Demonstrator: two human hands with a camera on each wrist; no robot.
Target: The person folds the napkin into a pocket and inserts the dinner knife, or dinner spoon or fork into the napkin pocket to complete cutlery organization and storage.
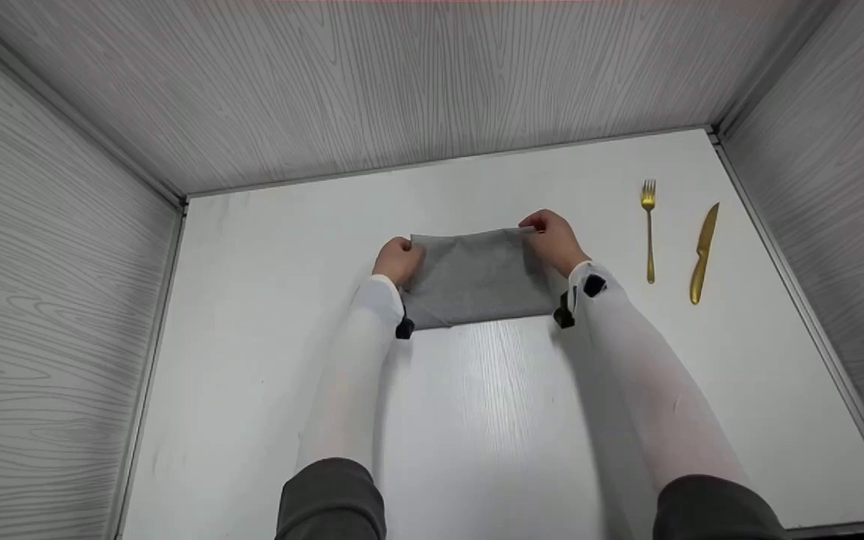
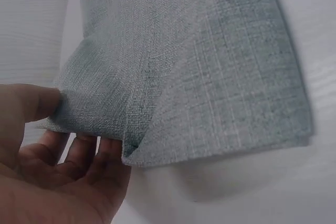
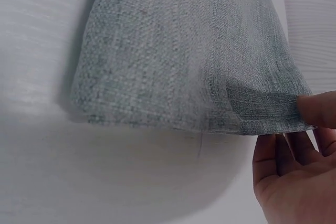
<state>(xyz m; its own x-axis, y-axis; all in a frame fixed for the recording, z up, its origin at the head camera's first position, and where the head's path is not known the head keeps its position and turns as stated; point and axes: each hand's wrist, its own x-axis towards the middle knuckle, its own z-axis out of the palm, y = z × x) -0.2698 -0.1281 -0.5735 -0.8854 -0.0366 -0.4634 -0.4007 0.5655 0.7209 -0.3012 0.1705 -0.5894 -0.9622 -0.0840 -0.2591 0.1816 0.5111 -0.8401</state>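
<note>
A grey cloth (image 1: 477,277), folded into a wide rectangle, is held between both hands above the white table. My left hand (image 1: 400,261) pinches its far left corner, thumb on top and fingers underneath, as the left wrist view shows on the cloth (image 2: 210,77). At the far right corner my right hand (image 1: 554,241) pinches the cloth (image 3: 157,56) the same way. The far edge is lifted and sags slightly between the hands. In the left wrist view the short side creases inward near the fingers. A loose thread hangs from the edge in the right wrist view.
To the right of the right hand lie a gold fork (image 1: 649,232) and, beyond it, a gold knife (image 1: 704,255). The white table (image 1: 267,315) is enclosed by grey wood-grain panels (image 1: 432,90) at the back and on both sides.
</note>
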